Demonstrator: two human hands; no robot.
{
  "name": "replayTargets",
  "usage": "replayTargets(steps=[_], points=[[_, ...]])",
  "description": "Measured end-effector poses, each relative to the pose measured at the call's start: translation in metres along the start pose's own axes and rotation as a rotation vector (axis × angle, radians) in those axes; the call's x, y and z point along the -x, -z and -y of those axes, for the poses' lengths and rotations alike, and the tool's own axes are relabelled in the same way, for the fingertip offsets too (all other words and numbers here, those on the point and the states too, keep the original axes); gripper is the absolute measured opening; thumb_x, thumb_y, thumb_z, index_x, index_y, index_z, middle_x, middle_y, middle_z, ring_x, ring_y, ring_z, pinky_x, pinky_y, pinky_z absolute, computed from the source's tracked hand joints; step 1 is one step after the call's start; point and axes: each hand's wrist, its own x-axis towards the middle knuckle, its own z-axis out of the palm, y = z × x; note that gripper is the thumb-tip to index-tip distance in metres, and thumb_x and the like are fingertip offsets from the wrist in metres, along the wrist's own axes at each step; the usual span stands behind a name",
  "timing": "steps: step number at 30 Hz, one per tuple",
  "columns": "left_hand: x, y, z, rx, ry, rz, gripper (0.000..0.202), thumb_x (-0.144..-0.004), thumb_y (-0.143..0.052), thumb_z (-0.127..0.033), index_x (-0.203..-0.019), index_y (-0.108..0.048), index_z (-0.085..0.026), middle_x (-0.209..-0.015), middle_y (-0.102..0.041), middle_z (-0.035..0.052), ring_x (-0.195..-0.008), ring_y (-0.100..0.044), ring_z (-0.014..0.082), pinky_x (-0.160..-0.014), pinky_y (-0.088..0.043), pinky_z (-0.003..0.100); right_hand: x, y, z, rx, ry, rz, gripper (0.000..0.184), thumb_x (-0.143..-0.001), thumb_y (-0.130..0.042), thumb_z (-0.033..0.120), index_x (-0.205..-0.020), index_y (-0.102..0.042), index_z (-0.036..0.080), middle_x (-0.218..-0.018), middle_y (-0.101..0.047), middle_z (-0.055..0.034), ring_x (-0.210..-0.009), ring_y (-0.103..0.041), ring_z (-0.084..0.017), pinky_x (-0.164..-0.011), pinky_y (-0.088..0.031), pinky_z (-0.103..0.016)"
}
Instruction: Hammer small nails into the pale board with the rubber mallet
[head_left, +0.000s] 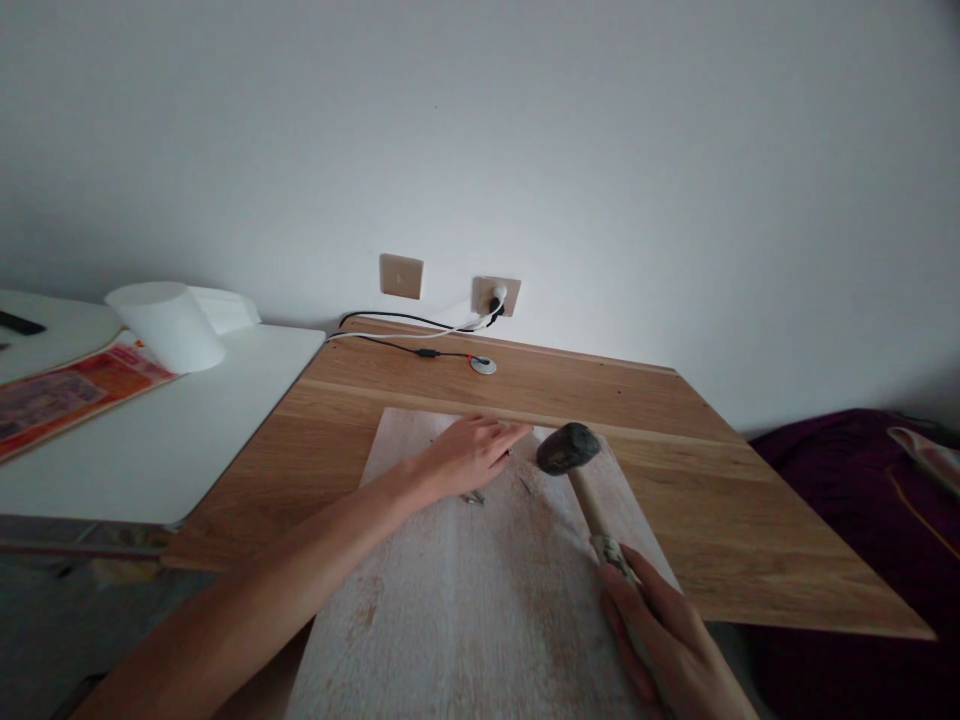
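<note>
My right hand grips the wooden handle of a rubber mallet. Its dark head is tilted above the far right part of a whitewashed wooden board. Near that board's far edge rests my left hand, its fingers drawn together and pointing right towards the mallet head. Whatever is at the fingertips is too small to make out. Several small metal pieces that look like nails lie on the board just below the left hand. A thin dark sliver or mark shows to their right.
The board lies on a wooden desk against a white wall. Cables run from a wall socket across the desk's back, past a round grommet. At left, a white table bears a white roll and a red-orange packet. Purple fabric is at right.
</note>
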Motion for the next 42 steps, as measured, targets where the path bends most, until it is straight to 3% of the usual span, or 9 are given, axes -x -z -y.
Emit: replayTargets(steps=[3,9,15,21,26,33,37,42], points=[[-0.001,0.005,-0.002,-0.025,0.001,0.003,0.036,-0.103,-0.055,-0.015,-0.139,-0.059,-0.016,-0.114,-0.077,0.0113,-0.108,-0.074,0.0238,-0.102,-0.056,0.043,0.0,0.001,0.0,-0.061,0.025,0.023,0.057,-0.092,-0.049,0.081,-0.097,-0.054,0.025,-0.042,-0.039,0.0125,-0.031,-0.028,-0.008,-0.032,-0.026,-0.019],[-0.004,0.019,-0.013,-0.047,-0.044,-0.044,0.02,-0.103,-0.057,-0.019,-0.119,-0.069,-0.017,-0.114,-0.073,0.0099,-0.114,-0.065,0.0237,-0.102,-0.05,0.039,-0.001,0.0,-0.002,-0.116,0.014,0.025,0.056,-0.091,-0.054,0.08,-0.097,-0.051,0.025,-0.045,-0.04,0.0133,-0.032,-0.029,-0.007,-0.03,-0.028,-0.017],[-0.003,0.022,-0.024,0.013,-0.19,0.083,0.018,-0.105,-0.057,-0.028,-0.105,-0.073,-0.02,-0.106,-0.077,0.0052,-0.108,-0.062,0.0229,-0.101,-0.043,0.039,-0.002,0.0,-0.004,-0.104,-0.008,0.018,0.063,-0.093,-0.051,0.079,-0.117,-0.057,0.021,-0.041,-0.039,0.0134,-0.031,-0.028,-0.008,-0.031,-0.025,-0.018],[-0.002,0.018,-0.026,0.004,-0.244,0.073,0.015,-0.102,-0.063,-0.025,-0.094,-0.075,-0.021,-0.096,-0.076,0.0041,-0.102,-0.062,0.0217,-0.095,-0.042,0.037,-0.002,0.002,-0.002,-0.098,-0.007,0.002,0.065,-0.091,-0.054,0.079,-0.121,-0.056,0.021,-0.046,-0.044,0.0123,-0.033,-0.03,-0.007,-0.031,-0.027,-0.017],[-0.002,0.016,-0.025,-0.021,-0.261,0.023,0.009,-0.1,-0.068,-0.021,-0.095,-0.076,-0.02,-0.092,-0.075,0.0023,-0.098,-0.061,0.0203,-0.091,-0.041,0.035,-0.004,0.003,-0.005,-0.077,0.012,0.012,0.061,-0.091,-0.053,0.08,-0.111,-0.057,0.023,-0.045,-0.042,0.0128,-0.031,-0.029,-0.008,-0.03,-0.028,-0.017],[-0.003,0.015,-0.023,-0.051,-0.269,0.053,0.017,-0.102,-0.066,-0.022,-0.088,-0.075,-0.02,-0.093,-0.075,0.0014,-0.1,-0.062,0.0197,-0.091,-0.042,0.033,-0.005,0.004,-0.005,-0.08,0.037,0.037,0.054,-0.093,-0.052,0.079,-0.098,-0.052,0.026,-0.045,-0.043,0.0123,-0.03,-0.031,-0.007,-0.03,-0.028,-0.017],[-0.007,0.021,-0.03,-0.19,-0.342,0.072,0.015,-0.1,-0.068,-0.02,-0.087,-0.074,-0.02,-0.098,-0.076,0.0019,-0.101,-0.064,0.0205,-0.088,-0.043,0.035,-0.005,0.003,-0.004,-0.072,0.028,0.026,0.054,-0.093,-0.052,0.079,-0.1,-0.052,0.025,-0.048,-0.041,0.0129,-0.032,-0.031,-0.007,-0.029,-0.029,-0.016],[-0.016,0.028,-0.049,-0.413,-0.485,0.092,0.019,-0.096,-0.069,-0.012,-0.079,-0.072,-0.019,-0.083,-0.074,0.0034,-0.092,-0.066,0.0219,-0.085,-0.043,0.039,-0.006,0.003,-0.007,-0.076,0.049,0.034,0.052,-0.094,-0.052,0.077,-0.095,-0.052,0.025,-0.049,-0.043,0.0119,-0.032,-0.031,-0.006,-0.03,-0.029,-0.016]])
